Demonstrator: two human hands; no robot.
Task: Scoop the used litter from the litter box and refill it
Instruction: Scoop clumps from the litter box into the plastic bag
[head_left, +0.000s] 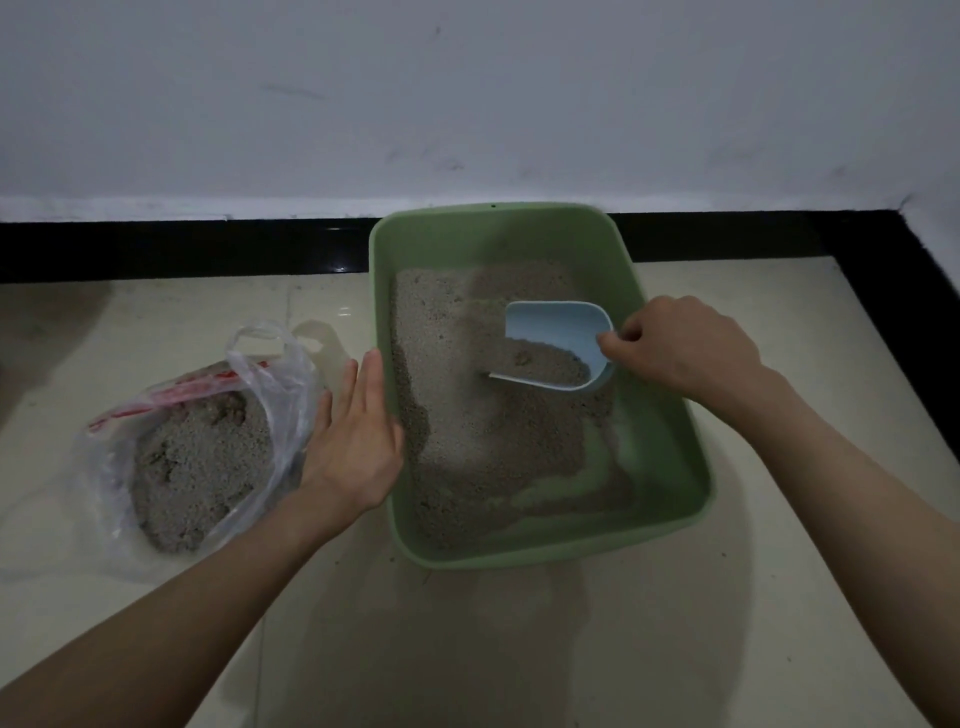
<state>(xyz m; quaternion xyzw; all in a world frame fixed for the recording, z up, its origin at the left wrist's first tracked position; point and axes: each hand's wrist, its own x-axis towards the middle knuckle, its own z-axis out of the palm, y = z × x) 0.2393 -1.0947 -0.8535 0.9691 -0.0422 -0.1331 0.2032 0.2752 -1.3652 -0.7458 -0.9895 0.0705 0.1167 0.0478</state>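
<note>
- Head view: the tiled floor carries everything, which suits a job that sheds grains; the person looks straight down on it, close to the wall's dark skirting.
- The green litter box is the landmark. It sits with its far end against the skirting, probably so it cannot slide away under the push of scooping. Its litter lies uneven, heaped toward the left wall and scraped down to bare green at the near right corner.
- The clear plastic bag lies on the floor just left of the litter box, its mouth slumped open toward the box; it already holds a mound of grey litter, so I judge it to be the dump for the used material, kept close to shorten each carry.
- The left hand rests flat between bag and litter box, fingers straight and together, holding nothing; it touches the box's left wall, seemingly to steady it.
- The right hand sits over the litter box's right wall, fingers curled around the handle end of the scoop.
- The pale blue scoop is inside the box near its right side, mouth tilted left and roughly half full.
</note>
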